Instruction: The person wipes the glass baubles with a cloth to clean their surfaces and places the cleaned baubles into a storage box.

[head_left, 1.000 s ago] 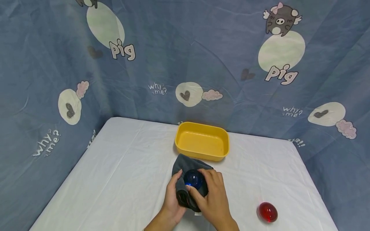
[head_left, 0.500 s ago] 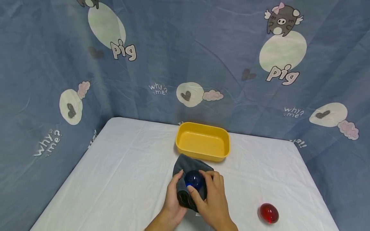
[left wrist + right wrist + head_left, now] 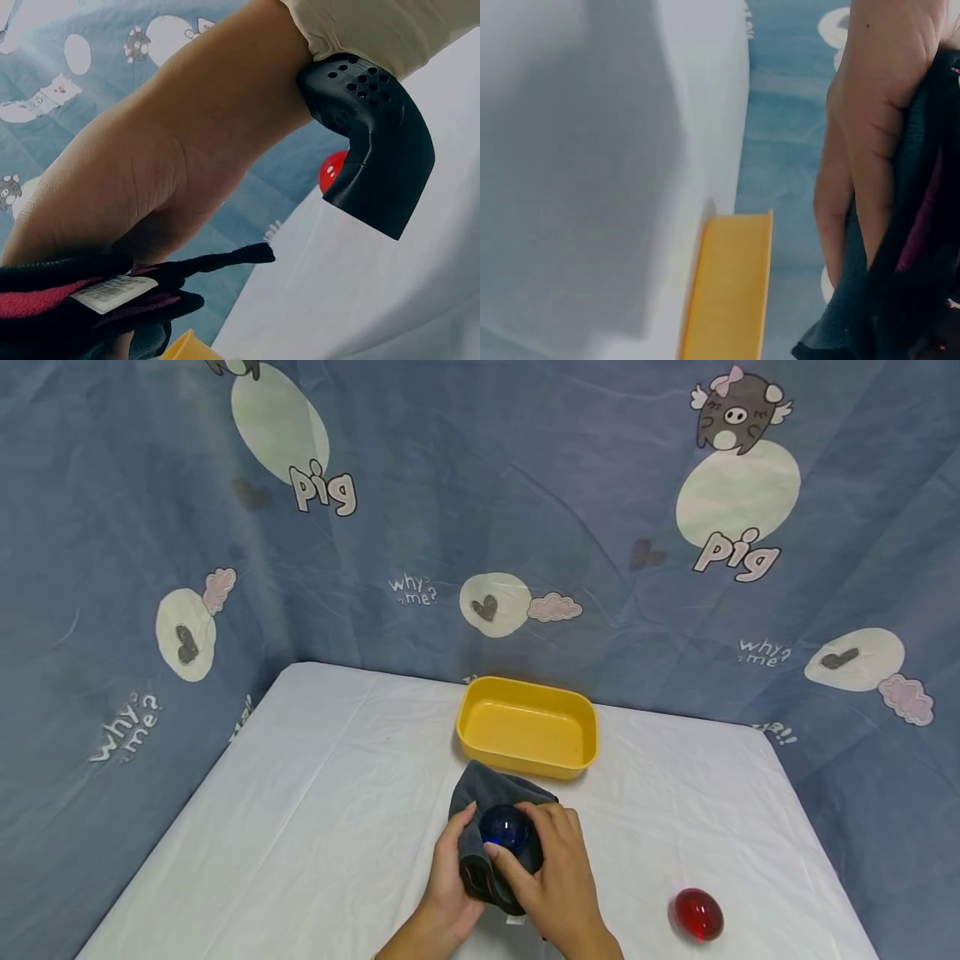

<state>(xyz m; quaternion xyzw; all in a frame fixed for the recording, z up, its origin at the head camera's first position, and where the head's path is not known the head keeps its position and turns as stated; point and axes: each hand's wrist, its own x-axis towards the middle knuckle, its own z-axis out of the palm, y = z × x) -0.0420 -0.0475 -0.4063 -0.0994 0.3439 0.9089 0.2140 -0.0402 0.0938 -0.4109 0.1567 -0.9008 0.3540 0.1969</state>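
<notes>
A dark blue, see-through ball (image 3: 504,827) lies on a folded dark grey cloth (image 3: 487,789) in front of the yellow tub. My left hand (image 3: 448,877) grips the cloth from the left, its thumb up along the near fold. From the right, my right hand (image 3: 558,868) holds the ball, thumb at its lower side and index finger at its upper right edge. In the left wrist view the cloth shows a pink layer and a white label (image 3: 114,292). The right wrist view has the fingers pressed along the cloth (image 3: 915,180); the ball is hidden there.
A yellow rectangular tub (image 3: 527,727) stands at the back of the white-covered table (image 3: 330,827). A red see-through ball (image 3: 697,914) lies on the right. Behind and to the left hangs a blue printed curtain (image 3: 375,527).
Both hands keep their hold on the cloth and ball, with only tiny shifts of the ball and right fingers. The whole head view has drifted slightly.
</notes>
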